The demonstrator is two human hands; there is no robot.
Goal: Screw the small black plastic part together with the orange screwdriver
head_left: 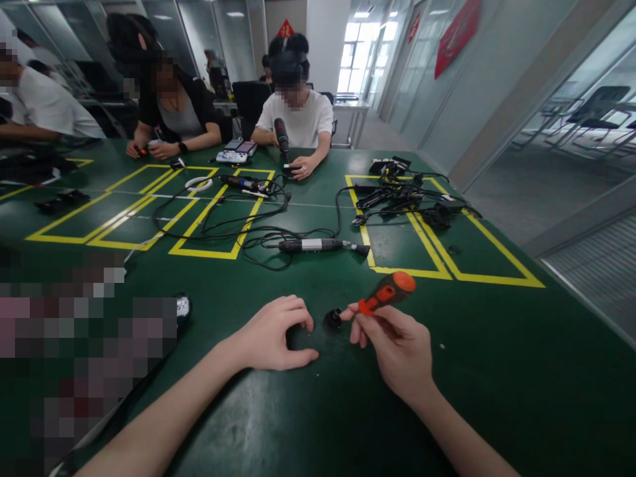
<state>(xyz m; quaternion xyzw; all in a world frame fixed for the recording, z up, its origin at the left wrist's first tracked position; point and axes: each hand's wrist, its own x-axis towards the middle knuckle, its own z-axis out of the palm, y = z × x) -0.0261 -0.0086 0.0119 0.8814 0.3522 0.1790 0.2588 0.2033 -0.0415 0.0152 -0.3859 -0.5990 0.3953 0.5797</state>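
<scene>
- On my feed, the left hand (275,336) is curved wide open, its fingers holding nothing, beside the black part (332,320).
- My right hand (402,351) has its fingers closed on the screwdriver (387,293), handle tilted up; I can't tell whether they touch the part.
- I see the part on the table (278,424), between both hands.

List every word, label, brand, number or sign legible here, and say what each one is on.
"福": red diamond sign on the back wall.
Larger red sign on the right-hand wall: marks too faint to read.
Smaller red sign beyond it: too small to read.
Silver band on the corded electric screwdriver: no readable text.
Orange-and-black screwdriver: no readable text.
</scene>
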